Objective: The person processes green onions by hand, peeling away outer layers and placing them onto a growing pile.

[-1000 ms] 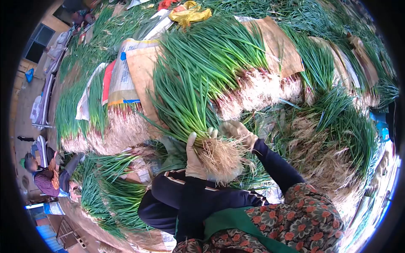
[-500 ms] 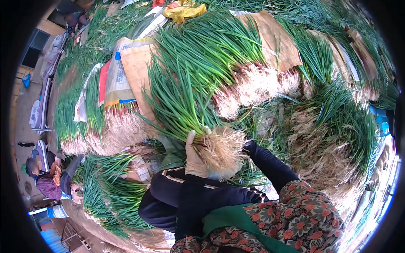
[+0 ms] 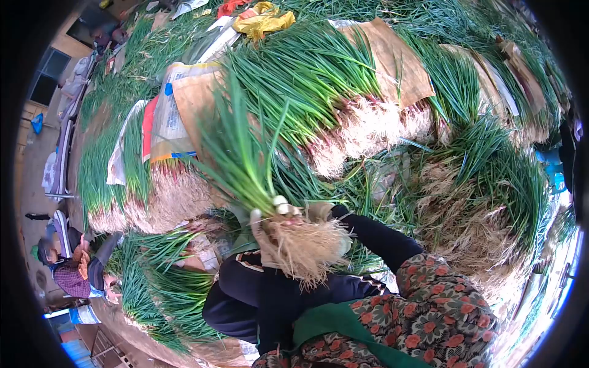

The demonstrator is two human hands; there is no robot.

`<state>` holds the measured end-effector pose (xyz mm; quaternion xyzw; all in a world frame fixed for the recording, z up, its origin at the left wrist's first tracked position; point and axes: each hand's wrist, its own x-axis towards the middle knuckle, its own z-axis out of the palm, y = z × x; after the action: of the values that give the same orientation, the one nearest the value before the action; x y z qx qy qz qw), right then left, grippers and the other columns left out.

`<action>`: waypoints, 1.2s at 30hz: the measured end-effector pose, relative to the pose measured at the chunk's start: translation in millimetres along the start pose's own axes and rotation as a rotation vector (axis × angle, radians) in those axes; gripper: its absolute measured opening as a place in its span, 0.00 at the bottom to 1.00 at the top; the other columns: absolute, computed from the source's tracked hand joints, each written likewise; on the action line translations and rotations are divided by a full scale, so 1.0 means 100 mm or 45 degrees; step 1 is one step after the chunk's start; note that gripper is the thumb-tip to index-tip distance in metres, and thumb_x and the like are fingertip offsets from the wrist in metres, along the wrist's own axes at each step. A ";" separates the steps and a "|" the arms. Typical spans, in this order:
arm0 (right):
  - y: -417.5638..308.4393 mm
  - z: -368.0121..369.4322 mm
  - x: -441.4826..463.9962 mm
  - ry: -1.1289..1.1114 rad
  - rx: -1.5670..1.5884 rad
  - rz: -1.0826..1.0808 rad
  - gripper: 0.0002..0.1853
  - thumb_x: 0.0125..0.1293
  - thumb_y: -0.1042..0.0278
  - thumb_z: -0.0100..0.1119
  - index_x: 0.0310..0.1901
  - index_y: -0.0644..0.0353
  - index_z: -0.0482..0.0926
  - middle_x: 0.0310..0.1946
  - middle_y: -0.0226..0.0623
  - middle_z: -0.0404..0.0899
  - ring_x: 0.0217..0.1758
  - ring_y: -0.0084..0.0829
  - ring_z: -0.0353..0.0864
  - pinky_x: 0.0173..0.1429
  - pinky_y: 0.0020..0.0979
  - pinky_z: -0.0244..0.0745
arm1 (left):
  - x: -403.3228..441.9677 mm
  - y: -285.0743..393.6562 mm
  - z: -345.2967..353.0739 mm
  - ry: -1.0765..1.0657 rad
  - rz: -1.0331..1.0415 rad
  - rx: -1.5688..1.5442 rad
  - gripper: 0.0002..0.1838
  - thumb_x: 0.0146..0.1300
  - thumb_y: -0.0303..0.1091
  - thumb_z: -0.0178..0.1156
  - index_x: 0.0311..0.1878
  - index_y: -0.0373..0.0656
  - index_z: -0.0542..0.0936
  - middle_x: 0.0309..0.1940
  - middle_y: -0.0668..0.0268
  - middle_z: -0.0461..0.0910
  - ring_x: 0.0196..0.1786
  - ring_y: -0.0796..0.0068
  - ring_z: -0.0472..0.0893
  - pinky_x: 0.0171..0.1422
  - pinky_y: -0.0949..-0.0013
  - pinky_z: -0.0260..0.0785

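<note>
A bunch of green onions (image 3: 245,178), its leaves up and its pale roots toward my lap, is gripped in my left hand (image 3: 264,230). My gloved fingers wrap round the stems just above the roots. My right hand (image 3: 320,211), also gloved, is at the right side of the bunch, partly behind the roots; what its fingers do is hidden. Beyond the bunch lies a long row of green onions (image 3: 368,126) with whitish roots facing me. Brown paper (image 3: 392,61) covers part of that row.
A root-heavy onion heap (image 3: 466,214) lies at the right. More onions (image 3: 178,294) lie at the left by my knee. A person (image 3: 70,264) sits at the far left. A yellow bag (image 3: 264,21) rests at the top beyond the row.
The bunch has dropped slightly toward my lap, its leaves now blurred. My right hand, hidden behind the roots half a second ago, shows again beside the bunch.
</note>
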<state>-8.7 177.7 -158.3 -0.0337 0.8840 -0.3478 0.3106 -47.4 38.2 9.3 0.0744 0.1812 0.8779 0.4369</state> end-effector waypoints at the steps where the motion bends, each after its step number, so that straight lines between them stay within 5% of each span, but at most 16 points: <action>1: 0.11 0.00 -0.09 -0.143 -0.045 -0.030 0.13 0.58 0.61 0.54 0.41 0.58 0.78 0.42 0.44 0.78 0.43 0.42 0.78 0.45 0.37 0.72 | -0.07 0.03 -0.03 0.289 0.141 -0.058 0.31 0.60 0.59 0.49 0.53 0.40 0.70 0.39 0.58 0.77 0.39 0.64 0.77 0.48 0.57 0.70; 2: 0.15 -0.14 -0.23 -0.177 -0.086 -0.004 0.13 0.58 0.63 0.53 0.43 0.58 0.77 0.42 0.42 0.78 0.44 0.41 0.78 0.46 0.37 0.72 | -0.05 0.01 -0.04 0.409 0.334 -0.126 0.31 0.60 0.58 0.50 0.56 0.41 0.68 0.42 0.59 0.77 0.40 0.65 0.77 0.49 0.57 0.69; 4: 0.22 -0.48 -0.30 0.046 -0.218 0.043 0.16 0.59 0.66 0.50 0.48 0.58 0.74 0.43 0.38 0.77 0.46 0.38 0.77 0.47 0.36 0.73 | 0.04 0.13 0.19 0.350 0.255 -0.499 0.30 0.58 0.52 0.54 0.59 0.46 0.66 0.43 0.63 0.75 0.43 0.68 0.76 0.59 0.51 0.64; 7: 0.72 -0.85 0.19 1.180 -0.761 -0.099 0.12 0.58 0.66 0.51 0.43 0.57 0.76 0.41 0.41 0.77 0.40 0.39 0.78 0.41 0.38 0.75 | 0.05 0.12 0.08 0.485 0.013 -0.287 0.29 0.59 0.49 0.54 0.60 0.43 0.65 0.44 0.62 0.76 0.43 0.69 0.76 0.63 0.54 0.60; 10: 0.52 -1.42 0.23 1.096 -0.277 0.378 0.11 0.58 0.65 0.52 0.40 0.57 0.77 0.37 0.40 0.78 0.38 0.38 0.80 0.38 0.38 0.75 | 0.14 -0.03 -0.05 0.614 -0.065 -0.221 0.26 0.59 0.45 0.55 0.55 0.35 0.68 0.43 0.59 0.77 0.43 0.66 0.77 0.60 0.57 0.64; 14: 0.46 -1.52 0.33 0.767 -0.451 0.622 0.13 0.57 0.57 0.54 0.34 0.58 0.81 0.34 0.42 0.81 0.36 0.38 0.82 0.37 0.36 0.76 | 0.12 -0.11 -0.21 0.568 -0.168 -0.200 0.23 0.60 0.39 0.55 0.53 0.33 0.69 0.43 0.56 0.76 0.44 0.64 0.77 0.56 0.60 0.69; 16: 0.28 -1.57 0.11 0.724 -0.268 0.511 0.13 0.56 0.60 0.54 0.35 0.59 0.80 0.35 0.45 0.80 0.37 0.43 0.81 0.40 0.40 0.75 | 0.14 -0.14 -0.24 0.556 -0.117 -0.286 0.22 0.60 0.39 0.55 0.52 0.33 0.70 0.43 0.56 0.77 0.45 0.63 0.77 0.56 0.59 0.68; 20: -0.08 -1.20 -0.61 0.928 -0.040 -0.151 0.16 0.58 0.61 0.56 0.44 0.60 0.76 0.37 0.45 0.78 0.40 0.41 0.79 0.42 0.40 0.74 | 0.21 -0.12 0.00 0.691 -0.071 -0.030 0.23 0.60 0.43 0.53 0.52 0.34 0.70 0.47 0.57 0.76 0.52 0.60 0.73 0.61 0.56 0.64; 22: -0.39 -0.98 -0.78 0.803 0.065 -0.348 0.09 0.57 0.64 0.56 0.37 0.58 0.79 0.32 0.43 0.79 0.31 0.34 0.78 0.38 0.33 0.74 | 0.12 -0.16 -0.41 0.742 -0.168 0.007 0.25 0.60 0.44 0.51 0.54 0.33 0.70 0.49 0.55 0.76 0.51 0.59 0.75 0.62 0.55 0.64; 26: -0.05 -0.53 -0.63 0.716 1.199 -0.457 0.20 0.66 0.53 0.50 0.50 0.61 0.74 0.26 0.30 0.76 0.28 0.27 0.74 0.34 0.28 0.71 | 0.13 -0.15 -0.18 0.729 -0.166 0.096 0.22 0.59 0.44 0.53 0.49 0.35 0.72 0.42 0.58 0.78 0.50 0.61 0.76 0.59 0.56 0.67; 28: -0.08 -0.81 -0.52 0.613 1.433 -0.137 0.21 0.67 0.50 0.48 0.51 0.61 0.73 0.25 0.27 0.74 0.26 0.23 0.71 0.31 0.25 0.69 | 0.13 -0.16 -0.06 0.725 -0.091 -0.027 0.21 0.59 0.45 0.54 0.48 0.36 0.73 0.41 0.59 0.78 0.51 0.63 0.75 0.59 0.56 0.66; 30: -0.29 -0.87 -0.47 0.152 2.024 -0.157 0.19 0.66 0.49 0.49 0.44 0.59 0.76 0.24 0.27 0.74 0.21 0.19 0.68 0.24 0.21 0.64 | 0.10 -0.15 -0.14 0.634 -0.132 -0.166 0.21 0.60 0.45 0.53 0.47 0.36 0.73 0.42 0.58 0.77 0.47 0.63 0.76 0.56 0.57 0.67; 32: -0.26 -0.65 0.02 0.292 2.208 -0.131 0.17 0.68 0.55 0.47 0.40 0.62 0.76 0.18 0.31 0.74 0.17 0.25 0.72 0.23 0.28 0.71 | 0.10 -0.14 -0.06 0.656 -0.060 -0.166 0.22 0.60 0.45 0.52 0.48 0.35 0.73 0.43 0.57 0.77 0.43 0.62 0.77 0.51 0.58 0.71; 33: -0.20 -0.65 -0.01 -0.001 2.453 -0.320 0.14 0.67 0.60 0.49 0.36 0.65 0.76 0.23 0.35 0.77 0.24 0.29 0.76 0.30 0.30 0.74 | 0.10 -0.07 -0.13 0.618 -0.123 -0.142 0.23 0.60 0.46 0.52 0.49 0.36 0.72 0.44 0.58 0.77 0.45 0.62 0.76 0.54 0.58 0.69; 36: -0.32 -0.53 0.09 0.966 0.530 -0.615 0.14 0.66 0.62 0.51 0.38 0.67 0.76 0.27 0.36 0.77 0.32 0.33 0.78 0.38 0.30 0.74 | 0.06 -0.13 -0.22 0.219 -0.062 -0.233 0.24 0.60 0.48 0.51 0.49 0.36 0.72 0.44 0.57 0.77 0.45 0.64 0.77 0.51 0.59 0.70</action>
<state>-51.3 182.6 -112.3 -0.0459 0.8133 -0.5669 -0.1224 -47.8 45.0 -16.5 -0.0459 0.1389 0.8832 0.4457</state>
